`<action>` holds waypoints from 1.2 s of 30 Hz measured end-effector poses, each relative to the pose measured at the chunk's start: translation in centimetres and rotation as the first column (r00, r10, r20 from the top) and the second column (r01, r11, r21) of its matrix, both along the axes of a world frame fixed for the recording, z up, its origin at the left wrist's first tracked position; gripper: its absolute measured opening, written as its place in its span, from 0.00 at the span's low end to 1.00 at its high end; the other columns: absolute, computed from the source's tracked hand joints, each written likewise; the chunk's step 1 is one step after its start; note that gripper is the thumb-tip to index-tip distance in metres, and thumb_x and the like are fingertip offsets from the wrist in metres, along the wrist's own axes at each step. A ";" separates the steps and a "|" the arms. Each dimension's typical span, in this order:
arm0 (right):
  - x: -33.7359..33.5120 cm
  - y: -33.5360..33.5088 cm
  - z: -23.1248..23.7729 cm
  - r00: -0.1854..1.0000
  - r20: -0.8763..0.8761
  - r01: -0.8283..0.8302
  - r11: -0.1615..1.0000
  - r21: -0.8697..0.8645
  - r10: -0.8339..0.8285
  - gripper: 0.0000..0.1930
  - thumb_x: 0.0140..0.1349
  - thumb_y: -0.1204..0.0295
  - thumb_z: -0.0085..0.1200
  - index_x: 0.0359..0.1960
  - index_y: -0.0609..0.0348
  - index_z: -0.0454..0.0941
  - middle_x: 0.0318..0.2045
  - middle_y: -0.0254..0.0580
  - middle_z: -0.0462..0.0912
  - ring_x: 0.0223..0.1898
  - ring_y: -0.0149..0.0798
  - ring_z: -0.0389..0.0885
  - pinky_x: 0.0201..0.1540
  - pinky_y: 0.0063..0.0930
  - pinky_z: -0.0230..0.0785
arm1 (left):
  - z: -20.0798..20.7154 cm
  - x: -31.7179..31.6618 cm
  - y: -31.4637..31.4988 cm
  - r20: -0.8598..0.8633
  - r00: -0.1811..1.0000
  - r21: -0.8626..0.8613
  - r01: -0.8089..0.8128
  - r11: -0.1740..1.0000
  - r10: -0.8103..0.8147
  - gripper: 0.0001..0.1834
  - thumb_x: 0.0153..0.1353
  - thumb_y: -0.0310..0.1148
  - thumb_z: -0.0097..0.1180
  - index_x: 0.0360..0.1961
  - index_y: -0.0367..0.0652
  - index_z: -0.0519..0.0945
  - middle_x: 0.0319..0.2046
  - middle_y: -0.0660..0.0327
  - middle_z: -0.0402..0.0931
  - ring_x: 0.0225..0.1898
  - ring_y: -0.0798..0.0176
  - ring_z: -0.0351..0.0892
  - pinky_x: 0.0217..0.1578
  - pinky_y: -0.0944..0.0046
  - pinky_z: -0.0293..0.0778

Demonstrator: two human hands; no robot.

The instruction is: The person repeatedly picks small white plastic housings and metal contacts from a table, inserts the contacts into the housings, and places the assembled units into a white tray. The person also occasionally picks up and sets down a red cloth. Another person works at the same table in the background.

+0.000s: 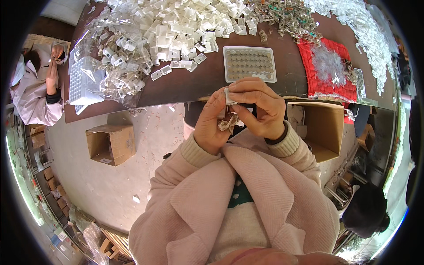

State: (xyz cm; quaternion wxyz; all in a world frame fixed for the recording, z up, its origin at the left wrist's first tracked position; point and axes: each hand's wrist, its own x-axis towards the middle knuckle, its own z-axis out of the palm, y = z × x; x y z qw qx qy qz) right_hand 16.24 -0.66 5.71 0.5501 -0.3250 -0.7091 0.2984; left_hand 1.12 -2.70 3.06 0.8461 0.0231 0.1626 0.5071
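Both hands meet in front of my chest, at the near edge of the brown table (pixel 190 84). My left hand (pixel 211 121) is closed on a small white plastic case (pixel 228 96), gripping it from the left. From the other side, the fingers of my right hand (pixel 263 108) pinch the same case. A coil of thin pale wire (pixel 227 125) hangs below it, between the palms. Just beyond the hands lies a clear tray (pixel 273 81) with rows of round silvery discs (pixel 249 64).
White plastic cases (pixel 176 26) are heaped at the back, with bundled wired pieces (pixel 126 66) on the left. A red cloth (pixel 309 57) carries clear plastic bits (pixel 329 66). Cardboard boxes (pixel 123 143) sit below the table. Another person (pixel 37 97) works at far left.
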 end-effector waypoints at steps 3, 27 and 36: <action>-0.2 -0.1 -0.1 1.000 0.013 0.024 0.999 0.022 -0.024 0.15 0.48 0.88 0.61 0.39 0.62 0.84 0.44 0.45 0.83 0.46 0.44 0.83 0.47 0.32 0.76 | -0.3 0.1 0.0 -0.045 0.998 0.025 0.036 0.999 -0.035 0.21 0.70 0.41 0.56 0.58 0.40 0.73 0.47 0.65 0.79 0.50 0.69 0.78 0.52 0.65 0.75; 15.0 -2.5 -2.9 0.399 0.392 0.853 0.492 0.172 -0.829 0.08 0.58 0.72 0.65 0.39 0.57 0.84 0.35 0.47 0.84 0.38 0.51 0.81 0.42 0.40 0.74 | -0.4 3.5 0.3 -0.378 0.922 0.005 0.093 0.996 -0.084 0.14 0.70 0.40 0.56 0.44 0.40 0.78 0.26 0.68 0.67 0.14 0.80 0.53 0.16 0.80 0.53; 19.1 -2.1 -5.5 0.215 0.529 0.928 0.340 0.152 -0.821 0.06 0.56 0.69 0.66 0.33 0.56 0.84 0.32 0.46 0.83 0.34 0.50 0.81 0.38 0.41 0.73 | -0.6 3.5 0.2 -0.423 0.899 0.049 0.144 0.988 -0.111 0.15 0.69 0.41 0.56 0.47 0.40 0.76 0.27 0.67 0.68 0.14 0.80 0.52 0.15 0.80 0.53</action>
